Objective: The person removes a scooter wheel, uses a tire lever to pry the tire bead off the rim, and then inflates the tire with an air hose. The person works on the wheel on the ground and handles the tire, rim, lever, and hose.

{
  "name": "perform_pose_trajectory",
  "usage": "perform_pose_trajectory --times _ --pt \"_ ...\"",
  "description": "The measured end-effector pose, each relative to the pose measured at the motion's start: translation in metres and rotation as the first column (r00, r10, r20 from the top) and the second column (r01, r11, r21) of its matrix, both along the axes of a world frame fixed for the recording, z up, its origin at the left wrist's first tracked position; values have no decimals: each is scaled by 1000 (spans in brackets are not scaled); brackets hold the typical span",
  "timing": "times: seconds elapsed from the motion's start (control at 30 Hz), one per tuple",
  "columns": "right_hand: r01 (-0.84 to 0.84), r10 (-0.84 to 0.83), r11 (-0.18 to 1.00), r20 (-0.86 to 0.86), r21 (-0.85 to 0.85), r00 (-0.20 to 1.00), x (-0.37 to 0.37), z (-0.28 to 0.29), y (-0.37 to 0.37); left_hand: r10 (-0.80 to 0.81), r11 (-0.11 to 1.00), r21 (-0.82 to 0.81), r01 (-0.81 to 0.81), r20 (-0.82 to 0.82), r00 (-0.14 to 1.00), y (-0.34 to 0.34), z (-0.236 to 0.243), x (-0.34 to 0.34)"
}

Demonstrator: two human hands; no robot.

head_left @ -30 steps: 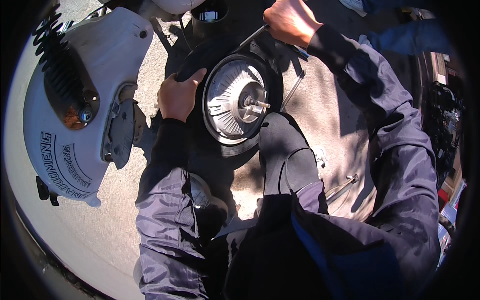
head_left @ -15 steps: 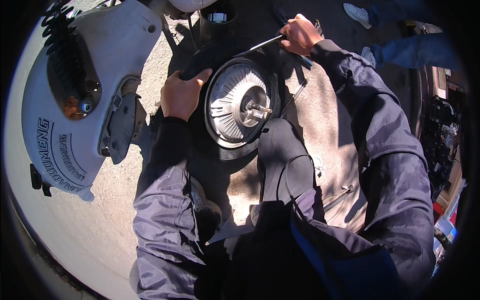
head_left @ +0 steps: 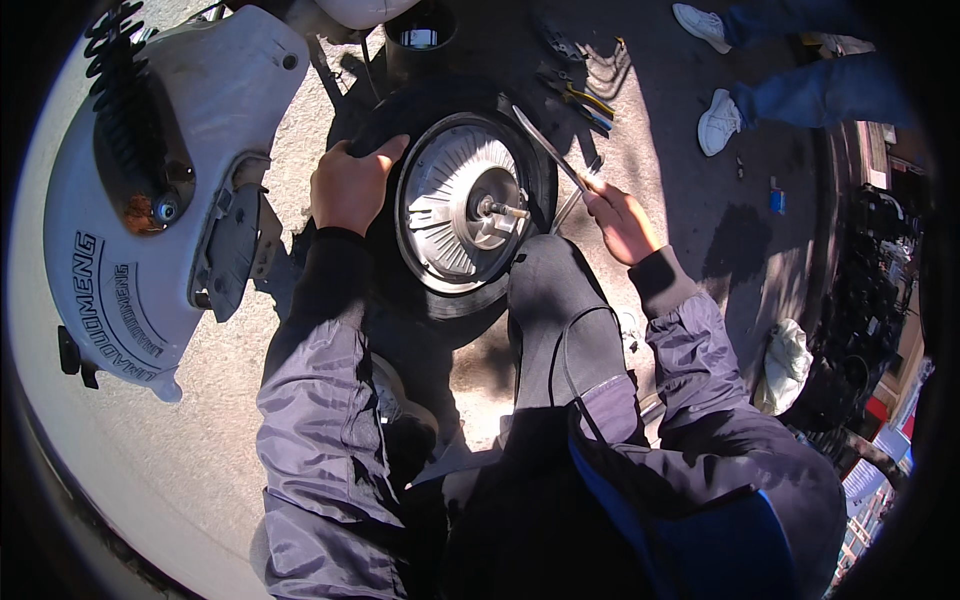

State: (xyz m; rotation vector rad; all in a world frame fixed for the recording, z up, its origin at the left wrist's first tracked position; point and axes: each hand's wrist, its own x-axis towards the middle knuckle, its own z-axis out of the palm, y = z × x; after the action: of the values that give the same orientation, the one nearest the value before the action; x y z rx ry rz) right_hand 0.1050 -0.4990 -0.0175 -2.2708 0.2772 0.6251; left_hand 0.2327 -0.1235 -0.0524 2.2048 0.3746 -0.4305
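Wheel: it lies in front of you, its ribbed metal hub (head_left: 455, 200) facing up and the axle (head_left: 500, 209) sticking out toward your knee (head_left: 555, 275).
Tyre: the black tyre (head_left: 460, 303) rings the hub; its top merges into shadow.
Lever work: your lever (head_left: 548, 148) slants over the tyre's upper right; whether its tip touches rubber, you cannot tell from here. For good control, it seems best to set the flat end squarely at the tyre's inner edge, press in short, even strokes and spare the metal rim.
Right grip: your right hand (head_left: 620, 222) is closed around the lever's near end, which should give good leverage.
Left grip: your left hand (head_left: 352, 187) clasps the tyre's upper left, thumb reaching toward the rim; the fingers are mostly hidden, so how firmly they press cannot be told.
Bracing: your knee sits just beside the wheel's lower right and looks handy as a stop.
Tools beyond: yellow-handled pliers (head_left: 588, 98) lie past the tyre, near it.
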Motion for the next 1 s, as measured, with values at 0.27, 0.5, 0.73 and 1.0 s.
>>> perform_pose_trajectory --times 0.27,0.5,0.73,1.0 --pt "349 -346 831 -89 434 934 -29 -11 65 23 999 37 -23 0 1000 -3 6 0" --pt "472 -500 753 -67 459 863 -25 -40 85 12 998 61 -10 -22 1000 -2 12 -1" --pt "404 -489 799 90 444 868 -5 -37 98 26 998 56 -26 -3 1000 -3 7 -2" --pt "-305 374 890 161 -339 913 92 43 39 33 999 14 -34 51 998 -5 14 -5"
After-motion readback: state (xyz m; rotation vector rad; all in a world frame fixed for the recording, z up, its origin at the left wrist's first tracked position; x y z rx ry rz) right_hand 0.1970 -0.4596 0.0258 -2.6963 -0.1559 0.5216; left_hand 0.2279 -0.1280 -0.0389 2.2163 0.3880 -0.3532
